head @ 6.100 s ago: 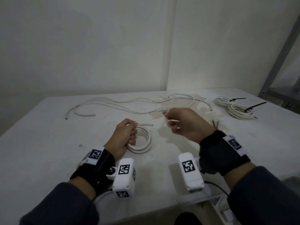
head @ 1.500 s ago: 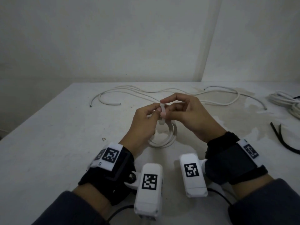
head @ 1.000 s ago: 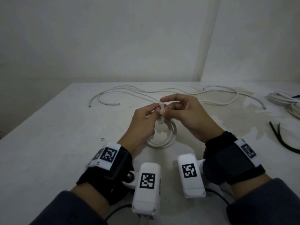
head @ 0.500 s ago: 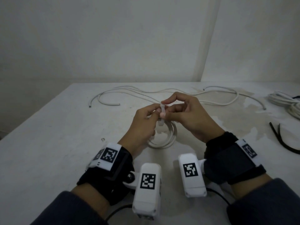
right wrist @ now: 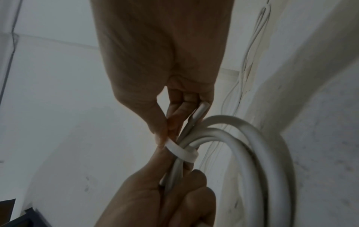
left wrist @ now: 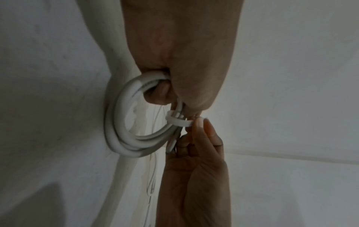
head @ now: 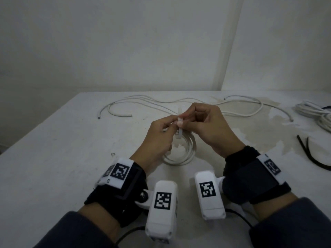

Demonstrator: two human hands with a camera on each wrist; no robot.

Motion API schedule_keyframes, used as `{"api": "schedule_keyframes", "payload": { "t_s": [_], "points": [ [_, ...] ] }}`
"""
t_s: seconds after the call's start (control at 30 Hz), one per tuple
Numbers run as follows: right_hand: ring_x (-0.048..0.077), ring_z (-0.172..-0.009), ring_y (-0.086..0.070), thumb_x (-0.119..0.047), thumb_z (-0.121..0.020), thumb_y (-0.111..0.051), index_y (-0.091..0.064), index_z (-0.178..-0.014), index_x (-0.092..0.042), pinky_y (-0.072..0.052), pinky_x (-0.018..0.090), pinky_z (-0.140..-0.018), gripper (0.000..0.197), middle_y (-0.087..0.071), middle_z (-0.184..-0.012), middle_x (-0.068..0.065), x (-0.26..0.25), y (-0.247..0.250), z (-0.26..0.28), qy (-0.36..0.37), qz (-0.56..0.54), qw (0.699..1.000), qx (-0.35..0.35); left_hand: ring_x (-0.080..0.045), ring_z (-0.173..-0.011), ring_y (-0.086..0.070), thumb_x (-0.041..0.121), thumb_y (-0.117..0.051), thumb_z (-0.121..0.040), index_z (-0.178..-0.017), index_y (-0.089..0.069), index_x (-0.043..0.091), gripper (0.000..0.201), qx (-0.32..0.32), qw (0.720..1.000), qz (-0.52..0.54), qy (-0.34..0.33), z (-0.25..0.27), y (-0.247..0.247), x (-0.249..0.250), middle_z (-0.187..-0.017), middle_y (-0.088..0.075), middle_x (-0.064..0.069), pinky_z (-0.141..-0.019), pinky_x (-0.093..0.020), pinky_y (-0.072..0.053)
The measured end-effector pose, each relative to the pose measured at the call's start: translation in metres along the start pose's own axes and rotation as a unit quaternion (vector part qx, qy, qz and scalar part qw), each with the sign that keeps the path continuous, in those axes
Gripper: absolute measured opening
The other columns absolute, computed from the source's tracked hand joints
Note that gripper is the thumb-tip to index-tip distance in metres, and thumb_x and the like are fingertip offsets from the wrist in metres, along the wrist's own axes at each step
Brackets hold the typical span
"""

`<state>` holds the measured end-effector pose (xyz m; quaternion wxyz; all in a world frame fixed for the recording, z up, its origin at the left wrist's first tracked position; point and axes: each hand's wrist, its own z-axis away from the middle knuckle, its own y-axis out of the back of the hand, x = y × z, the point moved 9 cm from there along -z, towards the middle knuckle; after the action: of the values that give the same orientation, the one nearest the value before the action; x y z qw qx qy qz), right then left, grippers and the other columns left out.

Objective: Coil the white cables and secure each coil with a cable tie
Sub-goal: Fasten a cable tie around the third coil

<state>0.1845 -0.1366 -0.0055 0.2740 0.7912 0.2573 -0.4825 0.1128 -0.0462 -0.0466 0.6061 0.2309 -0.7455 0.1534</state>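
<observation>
Left wrist view: our left hand (left wrist: 180, 50) grips the coil (left wrist: 124, 126) so it stays wound, while our right hand (left wrist: 196, 169) pinches the tie (left wrist: 178, 121) around it.

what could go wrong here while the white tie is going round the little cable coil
1. The white plastic cable tie sits loosely round the small coil of white cable; if the right hand loses its pinch, the tie may slip off.
2. The left hand holds the coil by one side only, so the turns could spring apart before the tie tightens.
3. A free cable end pokes out beside the tie and might be left outside the loop.
</observation>
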Motion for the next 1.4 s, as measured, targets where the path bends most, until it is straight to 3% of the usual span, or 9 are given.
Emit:
{"api": "schedule_keyframes", "payload": {
  "t_s": [0.2, 0.27, 0.5, 0.6, 0.77, 0.97, 1.13, 1.23, 1.4],
  "points": [
    [0.002, -0.053, -0.053, -0.023, -0.077, -0.079, -0.068, -0.095, -0.009, -0.042, 0.014, -0.054, 0.025, -0.058, -0.059, -0.005, 0.016, 0.015, -0.001, -0.083, 0.015, 0.994, 0.067, -0.005, -0.04, -0.028, 0.023, -0.045, -0.101, -0.109, -0.068, 0.013, 0.027, -0.008, 0.999, 0.01, 0.029, 0.002, -0.002, -0.004, -0.062, -0.037, -0.006, -0.04, -0.018, -0.027],
    [-0.002, -0.054, -0.054, -0.027, -0.084, -0.071, -0.071, -0.086, -0.006, -0.039, 0.011, -0.053, 0.021, -0.061, -0.059, -0.009, 0.019, 0.016, 0.0, -0.104, 0.01, 0.993, 0.061, -0.006, -0.041, -0.027, 0.021, -0.044, -0.101, -0.108, -0.069, 0.012, 0.027, -0.021, 0.999, 0.004, 0.031, 0.004, -0.006, -0.003, -0.058, -0.036, -0.001, -0.04, -0.018, -0.027],
    [-0.004, -0.047, -0.051, -0.011, -0.086, -0.068, -0.071, -0.071, 0.002, -0.038, 0.006, -0.051, 0.02, -0.057, -0.047, -0.012, 0.015, 0.025, 0.001, -0.069, 0.012, 0.99, 0.118, -0.006, -0.042, -0.025, 0.02, -0.044, -0.101, -0.098, -0.069, 0.013, 0.026, -0.06, 0.995, 0.042, 0.068, 0.009, -0.019, -0.005, -0.049, -0.043, 0.014, -0.04, -0.018, -0.024],
    [0.001, -0.056, -0.061, -0.01, -0.087, -0.066, -0.066, -0.064, -0.005, -0.043, 0.011, -0.055, 0.024, -0.063, -0.061, -0.002, 0.023, 0.035, 0.002, -0.095, -0.013, 0.981, 0.166, -0.006, -0.041, -0.026, 0.019, -0.042, -0.102, -0.098, -0.068, 0.01, 0.028, -0.082, 0.992, 0.041, 0.087, 0.011, -0.026, -0.007, -0.057, -0.046, 0.006, -0.039, -0.017, -0.025],
    [0.004, -0.046, -0.062, -0.005, -0.087, -0.065, -0.062, -0.063, -0.004, -0.039, 0.013, -0.041, 0.024, -0.062, -0.068, 0.006, 0.034, 0.045, 0.009, -0.134, -0.105, 0.957, 0.235, -0.009, -0.043, -0.027, 0.021, -0.038, -0.103, -0.106, -0.066, 0.005, 0.033, -0.101, 0.985, 0.038, 0.135, 0.014, -0.033, -0.017, -0.073, -0.06, -0.009, -0.038, -0.015, -0.025],
    [0.007, -0.05, -0.057, -0.006, -0.088, -0.063, -0.064, -0.064, -0.011, -0.039, 0.017, -0.05, 0.024, -0.064, -0.064, -0.004, 0.023, 0.028, 0.005, -0.12, -0.184, 0.963, 0.156, -0.014, -0.045, -0.029, 0.022, -0.04, -0.102, -0.106, -0.062, -0.002, 0.033, -0.046, 0.984, 0.037, 0.166, 0.011, -0.02, -0.026, -0.07, -0.061, -0.011, -0.035, -0.014, -0.027],
    [0.002, -0.053, -0.055, -0.001, -0.089, -0.057, -0.061, -0.051, -0.015, -0.047, 0.013, -0.056, 0.041, -0.061, -0.061, -0.002, 0.002, 0.0, 0.007, -0.065, -0.189, 0.98, 0.003, -0.014, -0.046, -0.03, 0.019, -0.042, -0.101, -0.089, -0.067, 0.004, 0.032, -0.016, 0.982, 0.046, 0.181, 0.01, -0.012, -0.031, -0.069, -0.063, -0.011, -0.036, -0.015, -0.026],
    [0.003, -0.059, -0.058, -0.014, -0.087, -0.061, -0.065, -0.057, -0.017, -0.045, 0.014, -0.058, 0.03, -0.064, -0.064, -0.006, 0.004, -0.002, 0.007, -0.086, -0.18, 0.98, -0.012, -0.012, -0.045, -0.029, 0.021, -0.042, -0.101, -0.093, -0.065, 0.001, 0.031, -0.028, 0.984, 0.053, 0.17, 0.01, -0.012, -0.03, -0.073, -0.064, -0.013, -0.037, -0.016, -0.027],
    [0.007, -0.075, -0.063, -0.015, -0.087, -0.067, -0.07, -0.076, -0.023, -0.042, 0.015, -0.064, 0.014, -0.068, -0.077, -0.008, 0.002, 0.005, 0.003, -0.057, 0.009, 0.998, -0.008, -0.01, -0.045, -0.029, 0.025, -0.042, -0.102, -0.095, -0.063, -0.001, 0.034, -0.026, 0.986, 0.053, 0.157, 0.01, -0.01, -0.03, -0.076, -0.065, -0.013, -0.038, -0.017, -0.028]
  ]
}}
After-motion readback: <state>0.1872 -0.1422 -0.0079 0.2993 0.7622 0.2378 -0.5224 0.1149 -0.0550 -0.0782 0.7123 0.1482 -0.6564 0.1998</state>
